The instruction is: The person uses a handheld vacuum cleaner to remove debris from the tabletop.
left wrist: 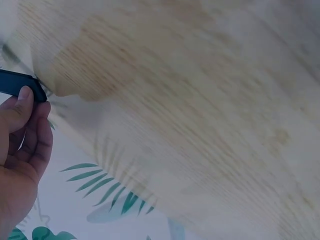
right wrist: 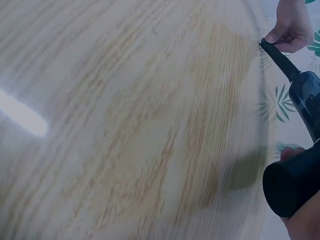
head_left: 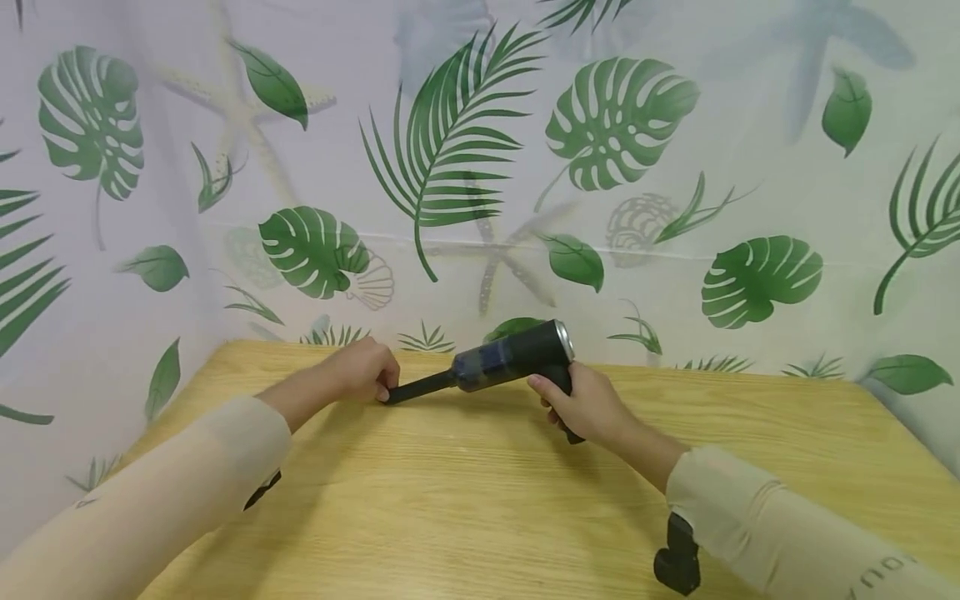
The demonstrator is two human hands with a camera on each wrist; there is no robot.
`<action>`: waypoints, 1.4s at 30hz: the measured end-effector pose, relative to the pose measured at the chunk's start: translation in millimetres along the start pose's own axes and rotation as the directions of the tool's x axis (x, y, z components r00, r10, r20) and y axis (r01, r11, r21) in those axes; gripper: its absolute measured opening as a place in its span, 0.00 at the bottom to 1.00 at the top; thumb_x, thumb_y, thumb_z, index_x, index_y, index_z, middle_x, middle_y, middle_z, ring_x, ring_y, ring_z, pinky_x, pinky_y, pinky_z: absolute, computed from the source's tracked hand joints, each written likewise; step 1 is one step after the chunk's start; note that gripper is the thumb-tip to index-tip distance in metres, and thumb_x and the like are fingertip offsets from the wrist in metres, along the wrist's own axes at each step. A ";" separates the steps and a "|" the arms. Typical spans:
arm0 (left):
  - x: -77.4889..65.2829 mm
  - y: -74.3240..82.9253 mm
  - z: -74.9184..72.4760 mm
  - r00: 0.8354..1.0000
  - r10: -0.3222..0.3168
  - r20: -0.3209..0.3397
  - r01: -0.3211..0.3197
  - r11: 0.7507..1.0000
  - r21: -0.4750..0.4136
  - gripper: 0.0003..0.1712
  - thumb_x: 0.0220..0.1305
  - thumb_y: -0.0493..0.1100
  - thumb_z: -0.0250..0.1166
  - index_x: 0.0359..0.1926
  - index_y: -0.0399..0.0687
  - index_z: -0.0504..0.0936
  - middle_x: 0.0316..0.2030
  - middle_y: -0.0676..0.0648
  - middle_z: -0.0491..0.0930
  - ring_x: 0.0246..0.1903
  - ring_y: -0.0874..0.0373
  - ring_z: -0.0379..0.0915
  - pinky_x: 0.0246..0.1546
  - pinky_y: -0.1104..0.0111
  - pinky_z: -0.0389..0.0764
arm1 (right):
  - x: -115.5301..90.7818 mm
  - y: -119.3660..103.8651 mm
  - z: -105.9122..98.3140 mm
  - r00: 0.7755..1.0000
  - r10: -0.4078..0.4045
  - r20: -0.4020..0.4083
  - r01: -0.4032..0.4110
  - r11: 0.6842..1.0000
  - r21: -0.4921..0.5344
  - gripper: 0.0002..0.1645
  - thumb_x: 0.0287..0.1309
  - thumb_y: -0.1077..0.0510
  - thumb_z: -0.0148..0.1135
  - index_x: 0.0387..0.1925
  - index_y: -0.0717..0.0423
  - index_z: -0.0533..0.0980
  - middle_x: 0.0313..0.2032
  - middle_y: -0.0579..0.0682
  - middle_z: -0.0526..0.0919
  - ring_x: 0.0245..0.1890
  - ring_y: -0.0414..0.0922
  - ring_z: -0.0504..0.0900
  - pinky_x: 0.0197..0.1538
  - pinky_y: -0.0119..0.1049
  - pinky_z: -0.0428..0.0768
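Note:
A black handheld vacuum cleaner (head_left: 528,350) is held above the wooden table, silver at its rear end, with a dark see-through section in front. Its long narrow nozzle (head_left: 422,387) slopes down to the left. My right hand (head_left: 592,404) grips the handle, whose round base (right wrist: 282,187) shows in the right wrist view. At the far end, my left hand (head_left: 366,371) pinches the nozzle's tip. The left wrist view shows the thumb and fingers of that hand (left wrist: 25,145) against the dark tip (left wrist: 20,84). Some right-hand fingers are hidden behind the handle.
The light wooden table (head_left: 450,500) runs back to a wall covering (head_left: 480,275) printed with leaves and starfish. A black device (head_left: 678,558) hangs below my right sleeve, and a dark piece (head_left: 262,492) shows under the left one.

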State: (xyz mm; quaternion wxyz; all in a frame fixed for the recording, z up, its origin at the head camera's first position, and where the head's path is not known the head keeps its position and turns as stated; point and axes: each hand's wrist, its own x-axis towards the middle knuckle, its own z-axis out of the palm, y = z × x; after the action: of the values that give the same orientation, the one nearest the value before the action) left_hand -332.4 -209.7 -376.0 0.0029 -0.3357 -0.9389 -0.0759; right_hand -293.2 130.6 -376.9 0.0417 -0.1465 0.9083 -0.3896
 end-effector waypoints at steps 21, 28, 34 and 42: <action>-44.2 -18.4 6.5 0.999 -0.005 -0.040 0.006 1.000 0.020 0.10 0.45 0.30 0.76 0.22 0.48 0.85 0.23 0.56 0.84 0.25 0.65 0.75 0.32 0.67 0.80 | 4.6 -18.5 34.7 0.999 0.021 0.030 -0.023 0.999 0.050 0.22 0.71 0.44 0.56 0.33 0.59 0.74 0.23 0.51 0.80 0.20 0.41 0.79 0.27 0.34 0.76; -60.3 -23.2 1.9 0.998 -0.005 -0.060 0.006 1.000 0.019 0.11 0.44 0.30 0.76 0.21 0.49 0.85 0.21 0.56 0.83 0.23 0.65 0.74 0.29 0.67 0.79 | 5.4 -30.1 46.4 1.000 0.019 0.025 -0.021 0.997 0.075 0.21 0.71 0.44 0.57 0.33 0.58 0.74 0.23 0.52 0.81 0.20 0.41 0.78 0.26 0.33 0.74; -73.9 -27.6 0.0 0.998 -0.047 -0.050 0.047 0.999 0.000 0.09 0.47 0.30 0.76 0.23 0.48 0.86 0.22 0.56 0.83 0.23 0.66 0.75 0.28 0.68 0.79 | 5.7 -38.6 56.9 1.000 0.008 0.029 -0.011 0.995 0.103 0.20 0.70 0.45 0.58 0.35 0.58 0.74 0.22 0.51 0.80 0.19 0.41 0.78 0.25 0.33 0.74; -91.4 -32.4 -5.5 0.996 -0.080 -0.040 0.080 0.997 -0.019 0.10 0.47 0.30 0.76 0.24 0.48 0.86 0.22 0.56 0.83 0.24 0.66 0.74 0.28 0.68 0.79 | 8.5 -48.9 70.8 1.000 -0.009 0.029 0.005 0.994 0.109 0.20 0.70 0.45 0.58 0.36 0.58 0.73 0.23 0.51 0.80 0.19 0.41 0.78 0.25 0.33 0.74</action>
State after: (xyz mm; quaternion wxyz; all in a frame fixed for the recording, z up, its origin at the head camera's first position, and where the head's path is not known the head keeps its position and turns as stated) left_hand -282.3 -292.8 -380.3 0.0159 -0.2963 -0.9506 -0.0907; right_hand -276.4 46.9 -390.4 0.0616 -0.1530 0.8844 -0.4366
